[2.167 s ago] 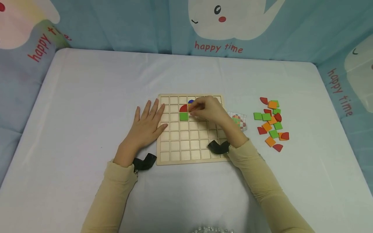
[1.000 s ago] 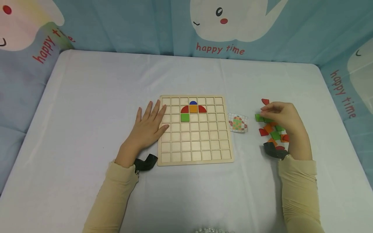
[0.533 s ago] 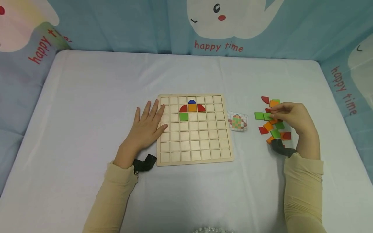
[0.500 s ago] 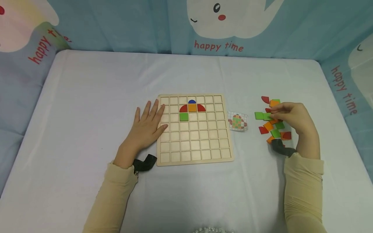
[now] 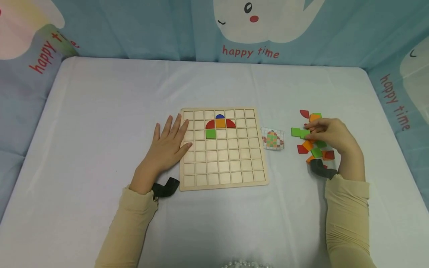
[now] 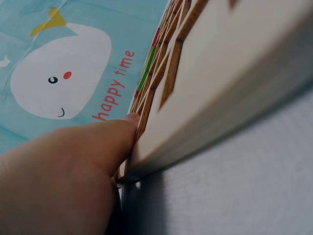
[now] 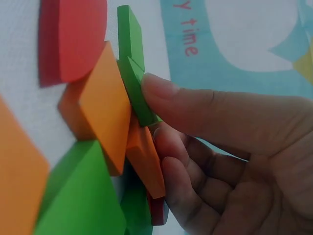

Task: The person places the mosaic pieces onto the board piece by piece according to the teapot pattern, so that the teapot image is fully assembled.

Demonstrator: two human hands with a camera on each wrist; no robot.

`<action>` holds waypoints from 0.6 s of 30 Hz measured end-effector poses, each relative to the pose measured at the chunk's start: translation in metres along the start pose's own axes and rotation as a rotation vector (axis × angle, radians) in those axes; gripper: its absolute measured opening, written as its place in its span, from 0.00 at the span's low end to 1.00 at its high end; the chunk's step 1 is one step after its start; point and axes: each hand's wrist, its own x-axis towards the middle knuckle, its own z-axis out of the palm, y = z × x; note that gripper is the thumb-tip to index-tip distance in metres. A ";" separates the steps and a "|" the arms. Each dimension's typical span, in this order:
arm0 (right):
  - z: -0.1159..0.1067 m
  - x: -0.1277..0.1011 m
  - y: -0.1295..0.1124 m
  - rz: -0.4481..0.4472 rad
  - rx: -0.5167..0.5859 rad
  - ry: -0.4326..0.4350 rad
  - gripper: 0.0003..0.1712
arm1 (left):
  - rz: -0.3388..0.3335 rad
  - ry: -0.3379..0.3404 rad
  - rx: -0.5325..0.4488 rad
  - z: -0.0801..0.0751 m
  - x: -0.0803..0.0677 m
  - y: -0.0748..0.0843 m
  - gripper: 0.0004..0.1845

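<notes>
My left hand (image 5: 164, 150) rests flat with fingers spread on the left edge of a wooden grid board (image 5: 234, 156). In the left wrist view its thumb (image 6: 115, 137) lies against the board's rim. Set in the board are a blue half-round piece (image 5: 219, 116), an orange square (image 5: 220, 123), two red quarter-rounds, one of them (image 5: 230, 123) right of the orange, and a green square (image 5: 210, 134). At the loose pile, my right hand (image 5: 335, 136) pinches a green square tile (image 7: 137, 93), thumb on its face; the index finger is partly hidden.
A small pattern card (image 5: 273, 139) lies beside the board's right edge. Around my right hand are loose orange, red and green pieces, some overlapping, including another green tile (image 5: 295, 132) and a red quarter-round (image 5: 304, 113). A blue printed curtain (image 5: 161, 29) stands behind the table.
My right hand left the board, where a right-hand red quarter-round now shows, and went to the loose pile. There its fingers moved slightly left onto a green tile. My left hand stayed.
</notes>
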 end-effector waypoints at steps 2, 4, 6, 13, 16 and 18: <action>0.001 0.000 -0.001 -0.002 -0.011 -0.002 0.21 | -0.001 -0.001 -0.001 0.000 -0.001 0.000 0.37; 0.001 0.000 -0.002 -0.004 -0.022 -0.001 0.20 | 0.000 0.001 -0.001 -0.001 -0.001 0.000 0.37; 0.001 0.000 -0.002 -0.007 -0.029 -0.001 0.19 | 0.002 0.004 -0.002 -0.001 -0.001 0.000 0.37; 0.000 0.000 -0.003 -0.044 -0.069 0.021 0.17 | 0.003 0.013 -0.010 -0.001 -0.002 0.000 0.37; 0.000 -0.001 -0.003 -0.050 -0.072 0.019 0.15 | 0.005 0.012 -0.009 -0.001 -0.002 0.001 0.37; 0.000 -0.002 -0.003 -0.051 -0.074 0.014 0.14 | 0.007 0.011 -0.009 -0.001 -0.002 0.001 0.37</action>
